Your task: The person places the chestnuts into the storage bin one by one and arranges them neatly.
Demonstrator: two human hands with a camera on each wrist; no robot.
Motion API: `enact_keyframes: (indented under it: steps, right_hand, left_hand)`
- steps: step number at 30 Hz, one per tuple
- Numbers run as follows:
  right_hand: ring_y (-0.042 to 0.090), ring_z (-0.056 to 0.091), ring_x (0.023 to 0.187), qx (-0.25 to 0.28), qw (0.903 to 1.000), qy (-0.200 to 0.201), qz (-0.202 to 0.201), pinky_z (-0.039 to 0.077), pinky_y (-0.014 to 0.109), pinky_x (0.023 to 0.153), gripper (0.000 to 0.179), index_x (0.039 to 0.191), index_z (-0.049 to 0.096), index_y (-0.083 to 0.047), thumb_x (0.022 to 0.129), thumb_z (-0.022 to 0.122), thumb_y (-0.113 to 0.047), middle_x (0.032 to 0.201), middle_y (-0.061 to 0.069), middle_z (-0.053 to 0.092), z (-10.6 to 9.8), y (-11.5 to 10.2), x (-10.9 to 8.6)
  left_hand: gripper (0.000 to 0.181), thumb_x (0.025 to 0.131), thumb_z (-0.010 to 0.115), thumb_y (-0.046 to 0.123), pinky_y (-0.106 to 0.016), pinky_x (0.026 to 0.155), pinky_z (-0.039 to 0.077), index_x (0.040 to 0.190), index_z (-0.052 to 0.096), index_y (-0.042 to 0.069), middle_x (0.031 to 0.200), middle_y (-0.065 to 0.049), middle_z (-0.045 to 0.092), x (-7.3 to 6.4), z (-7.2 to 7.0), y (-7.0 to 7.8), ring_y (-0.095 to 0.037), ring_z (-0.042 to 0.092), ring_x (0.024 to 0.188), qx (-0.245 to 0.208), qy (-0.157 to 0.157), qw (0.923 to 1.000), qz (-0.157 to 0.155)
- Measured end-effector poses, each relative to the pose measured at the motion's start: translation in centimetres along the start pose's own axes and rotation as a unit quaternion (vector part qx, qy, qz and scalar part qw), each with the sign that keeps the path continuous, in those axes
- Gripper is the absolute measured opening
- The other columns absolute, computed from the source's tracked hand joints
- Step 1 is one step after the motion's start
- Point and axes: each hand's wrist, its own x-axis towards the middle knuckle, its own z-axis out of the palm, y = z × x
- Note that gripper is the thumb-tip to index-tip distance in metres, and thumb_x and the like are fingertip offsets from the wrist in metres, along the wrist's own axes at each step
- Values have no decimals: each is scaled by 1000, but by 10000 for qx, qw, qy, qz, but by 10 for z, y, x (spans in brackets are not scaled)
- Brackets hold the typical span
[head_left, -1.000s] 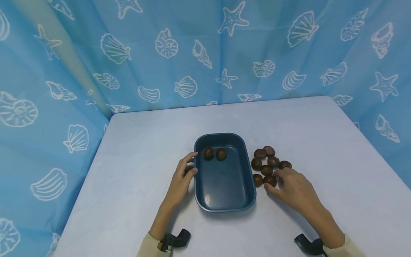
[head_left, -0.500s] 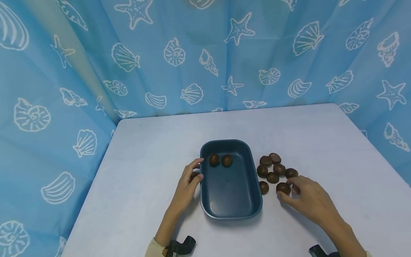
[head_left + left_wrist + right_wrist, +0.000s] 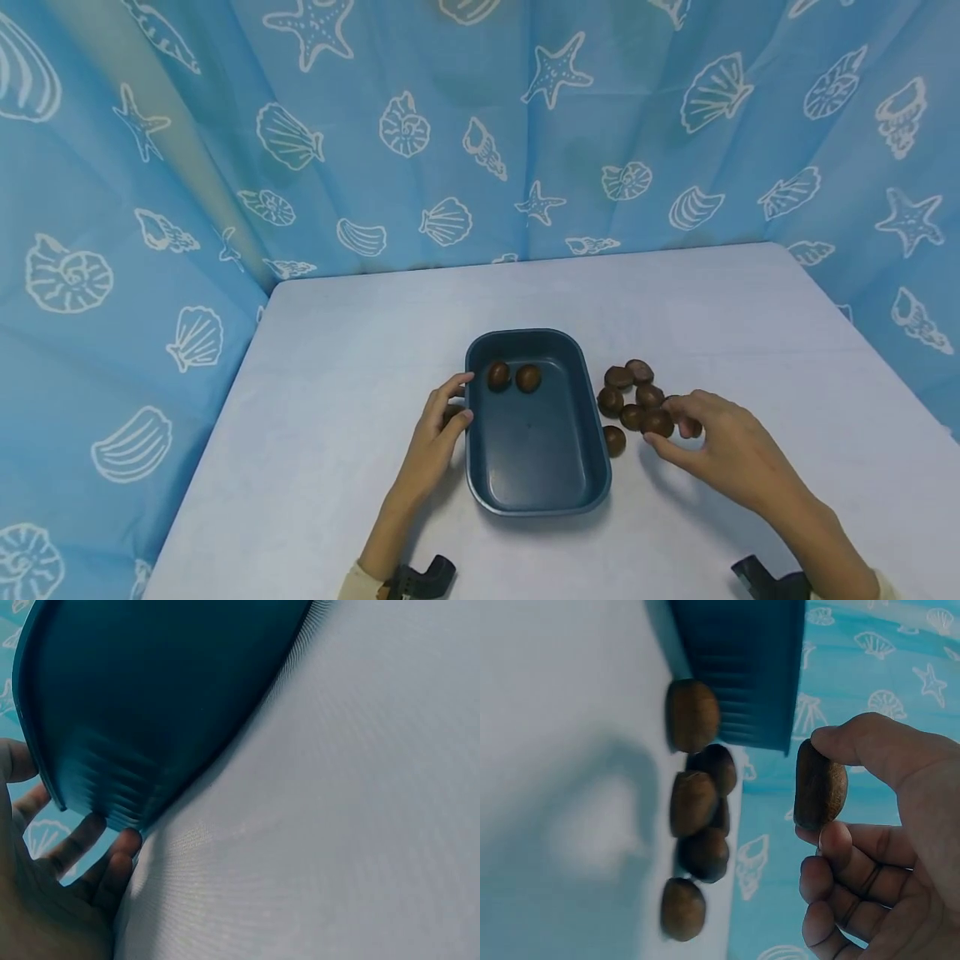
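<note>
My right hand [image 3: 723, 450] pinches a brown chestnut [image 3: 657, 422] between thumb and fingertips. In the right wrist view that held chestnut [image 3: 820, 786] is off the table, apart from the others. My left hand [image 3: 429, 442] rests its fingertips against the left side of a dark blue rectangular tray [image 3: 528, 467], fingers spread. The left wrist view has its fingers [image 3: 79, 840] touching the tray's ribbed outer wall [image 3: 112, 776]. Two chestnuts [image 3: 528, 378] lie inside at the tray's far end. Several loose chestnuts [image 3: 618, 377] lie on the table beyond its right side.
One chestnut [image 3: 614, 441] lies close against the tray's right wall. A white cloth covers the table [image 3: 360, 350]. Behind and along the sides hangs a blue curtain [image 3: 465, 108] with white shell prints. Dark wrist mounts [image 3: 426, 578] sit at both wrists.
My right hand has drawn a chestnut away from the group and lifted it off the table. The left hand stays at the tray. The head view has shifted slightly.
</note>
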Motion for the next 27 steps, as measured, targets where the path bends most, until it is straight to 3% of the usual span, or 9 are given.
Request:
enact_keyframes:
  steps: [9,15,19,26,27]
  right_hand:
    - [13,46,69,79,9996,-53,-247,40,28,57,28,95,67,-14,78,85,-27,75,-7,47,-10,-22,19]
    - [9,44,66,151,9978,33,-647,38,27,57,27,96,66,-18,79,84,-29,74,-10,47,-10,-33,33]
    - [10,46,68,209,9972,-78,-712,40,28,58,28,99,69,-17,81,83,-32,75,-9,49,-9,-41,42]
    - [11,47,71,209,9965,-325,-746,41,29,59,30,101,71,-16,84,80,-39,75,-9,49,-4,-55,57]
    - [12,48,71,217,9962,-344,-768,42,29,58,30,101,71,-15,84,80,-38,75,-9,49,-3,-56,59]
  left_hand:
    - [48,103,50,15,-48,99,44,150,44,25,137,-9,46,9,5,-39,-28,56,115,-9,150,9999,71]
    - [46,104,52,23,-46,97,45,148,46,34,137,-5,46,11,4,-45,-22,56,113,-42,79,9997,209]
    - [46,104,52,21,-47,96,46,148,46,33,137,-6,47,11,3,-46,-23,56,112,-76,68,9996,272]
    - [48,102,51,10,-47,96,46,150,45,13,135,-15,47,0,-3,-3,-28,56,112,-120,-7,9997,203]
    - [48,102,51,10,-47,96,46,150,45,13,135,-15,47,0,-4,-3,-28,56,112,-108,-6,9997,196]
